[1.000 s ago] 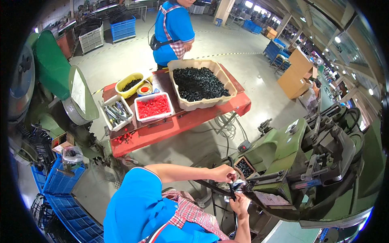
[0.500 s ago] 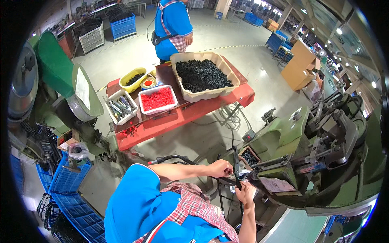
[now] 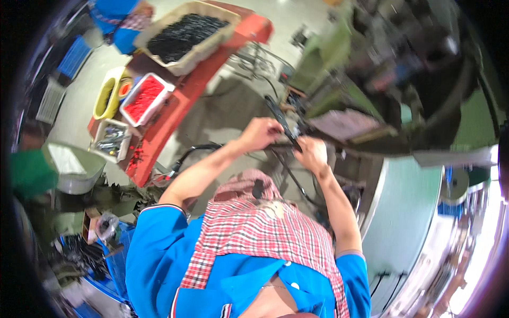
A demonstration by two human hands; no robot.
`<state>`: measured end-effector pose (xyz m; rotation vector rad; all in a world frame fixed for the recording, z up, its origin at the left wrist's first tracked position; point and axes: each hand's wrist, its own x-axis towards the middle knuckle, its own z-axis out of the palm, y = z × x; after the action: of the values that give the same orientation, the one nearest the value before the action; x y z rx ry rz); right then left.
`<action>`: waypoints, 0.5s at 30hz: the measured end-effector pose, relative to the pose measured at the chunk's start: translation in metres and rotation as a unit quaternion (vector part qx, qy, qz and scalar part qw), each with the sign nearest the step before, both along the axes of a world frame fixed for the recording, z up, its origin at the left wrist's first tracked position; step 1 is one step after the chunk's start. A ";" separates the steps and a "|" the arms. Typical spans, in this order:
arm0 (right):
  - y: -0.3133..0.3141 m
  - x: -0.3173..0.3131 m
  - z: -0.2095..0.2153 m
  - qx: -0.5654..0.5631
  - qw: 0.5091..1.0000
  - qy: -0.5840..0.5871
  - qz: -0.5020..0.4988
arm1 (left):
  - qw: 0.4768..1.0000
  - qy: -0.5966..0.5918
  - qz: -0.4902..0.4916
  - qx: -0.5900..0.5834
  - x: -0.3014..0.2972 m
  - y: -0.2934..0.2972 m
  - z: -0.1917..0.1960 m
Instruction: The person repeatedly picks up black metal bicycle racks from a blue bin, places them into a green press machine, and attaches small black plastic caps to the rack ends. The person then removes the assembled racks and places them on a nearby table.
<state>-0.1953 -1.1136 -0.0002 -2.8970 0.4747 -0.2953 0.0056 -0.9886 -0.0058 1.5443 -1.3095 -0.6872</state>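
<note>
Two hands met on a thin black tool (image 3: 280,123) at 12 o'clock: left hand (image 3: 261,133) curled shut round it, right hand (image 3: 311,152) pinched its lower end, w/ green machine (image 3: 339,69) at 1 o'clock.

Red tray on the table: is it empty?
No. The red tray on the red table is filled with small red parts, beside a yellow tub and a large tray of black parts.
</note>
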 end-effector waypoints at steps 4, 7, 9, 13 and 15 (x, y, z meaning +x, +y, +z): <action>0.000 -0.002 0.000 0.046 0.997 0.049 -0.029 | 0.999 0.032 -0.025 0.011 -0.011 -0.009 0.009; 0.000 -0.001 -0.002 0.042 0.998 0.037 -0.026 | 0.999 0.038 -0.032 -0.006 -0.020 -0.016 0.012; 0.000 -0.001 -0.005 0.026 0.999 0.020 -0.021 | 0.996 0.075 -0.035 -0.038 -0.025 -0.023 0.010; -0.002 -0.001 -0.010 0.014 0.999 0.042 -0.026 | 0.992 -0.076 -0.041 -0.092 -0.022 -0.029 0.010; -0.003 -0.002 -0.009 0.034 0.997 0.056 -0.034 | 0.995 -0.037 -0.031 -0.082 -0.025 -0.028 0.012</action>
<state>-0.1977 -1.1164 -0.0097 -2.8469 0.5899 -0.1235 -0.0190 -1.0162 0.0066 1.4135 -1.4385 -0.5511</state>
